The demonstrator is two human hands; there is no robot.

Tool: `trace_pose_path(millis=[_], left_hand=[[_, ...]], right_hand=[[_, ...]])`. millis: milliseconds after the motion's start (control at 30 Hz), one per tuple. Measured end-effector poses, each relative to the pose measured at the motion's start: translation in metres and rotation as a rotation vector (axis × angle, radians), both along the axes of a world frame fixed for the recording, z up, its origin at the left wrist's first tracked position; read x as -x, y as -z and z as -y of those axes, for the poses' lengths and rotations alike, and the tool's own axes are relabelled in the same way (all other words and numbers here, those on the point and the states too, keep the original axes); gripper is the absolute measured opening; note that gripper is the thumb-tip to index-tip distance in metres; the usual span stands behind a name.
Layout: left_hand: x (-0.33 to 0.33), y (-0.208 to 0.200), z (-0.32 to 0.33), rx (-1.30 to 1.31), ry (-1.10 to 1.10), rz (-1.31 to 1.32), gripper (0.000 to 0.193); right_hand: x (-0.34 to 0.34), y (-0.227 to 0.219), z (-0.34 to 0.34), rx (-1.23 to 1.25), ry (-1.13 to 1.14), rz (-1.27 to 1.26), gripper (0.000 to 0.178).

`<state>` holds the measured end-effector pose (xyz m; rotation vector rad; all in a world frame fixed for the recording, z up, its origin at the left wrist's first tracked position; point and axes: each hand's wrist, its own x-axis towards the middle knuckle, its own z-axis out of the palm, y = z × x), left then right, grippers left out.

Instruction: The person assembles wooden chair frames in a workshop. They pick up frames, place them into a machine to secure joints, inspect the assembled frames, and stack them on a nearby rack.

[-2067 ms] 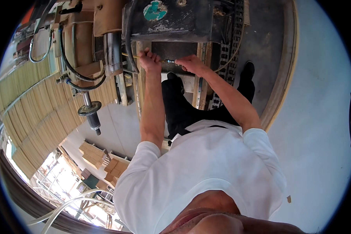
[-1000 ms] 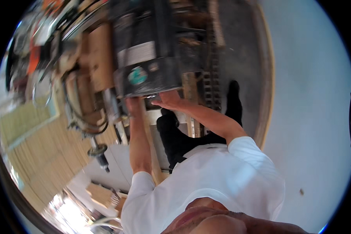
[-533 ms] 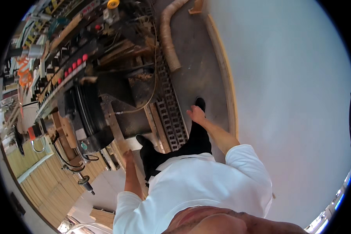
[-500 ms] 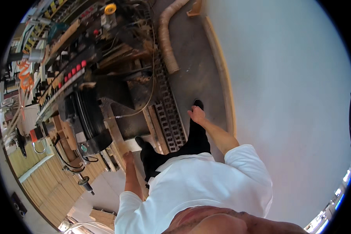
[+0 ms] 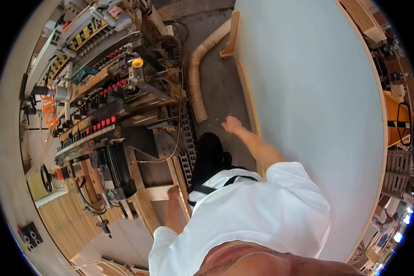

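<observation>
My right hand (image 5: 232, 124) swings in front of me above the dark floor, next to the pale panel's wooden edge but apart from it. Its fingers look loosely curled, with nothing visible in them. Low at my left side hangs my left hand (image 5: 173, 192), near the wooden beams (image 5: 143, 202) at the foot of a machine. Its fingers are too small and blurred to make out. A ribbed, tan flexible hose (image 5: 194, 78) lies on the floor ahead, its end close to my dark shoe.
A long machine (image 5: 96, 124) with red knobs and a black motor (image 5: 117, 170) lines my left. A large pale panel (image 5: 317, 115) with wooden edging rises on my right. A wooden support (image 5: 231, 37) stands ahead, and a thin hose (image 5: 163, 158) loops from the machine.
I have stepped forward along the passage; the hose end is nearer my feet and the machine shows from a different angle. More of the panel's right edge has come into view.
</observation>
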<state>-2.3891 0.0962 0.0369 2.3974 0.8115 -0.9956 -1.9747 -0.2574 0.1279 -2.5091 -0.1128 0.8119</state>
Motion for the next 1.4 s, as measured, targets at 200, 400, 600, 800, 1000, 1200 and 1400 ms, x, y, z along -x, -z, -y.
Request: trace_pose_path(millis=[200, 400, 600, 800, 1000, 1200, 1400], left_hand=[[-0.063, 0.018, 0.070, 0.268, -0.489, -0.084, 0.034], [-0.228, 0.003, 0.037, 0.249, -0.440, -0.049, 0.033], [-0.382, -0.016, 0.013, 0.256, -0.486, 0.005, 0.032], [-0.526, -0.022, -0.010, 0.234, -0.459, -0.018, 0.032], [-0.684, -0.012, -0.006, 0.220, -0.523, -0.026, 0.031], [-0.856, -0.035, -0.030, 0.187, -0.608, 0.077, 0.031], [-0.979, -0.037, -0.048, 0.164, -0.707, 0.133, 0.030]], right_hand=[[-0.128, -0.015, -0.017, 0.069, -0.121, -0.076, 0.036], [-0.290, -0.026, -0.039, 0.164, -0.106, -0.055, 0.035], [-0.423, -0.049, -0.086, 0.158, -0.181, -0.087, 0.035], [-0.577, -0.037, -0.140, 0.148, -0.384, -0.023, 0.035], [-0.747, -0.006, -0.204, 0.167, -0.544, 0.029, 0.030], [-0.880, -0.021, -0.234, 0.171, -0.599, -0.026, 0.030], [-0.996, -0.026, -0.274, 0.174, -0.714, -0.026, 0.032]])
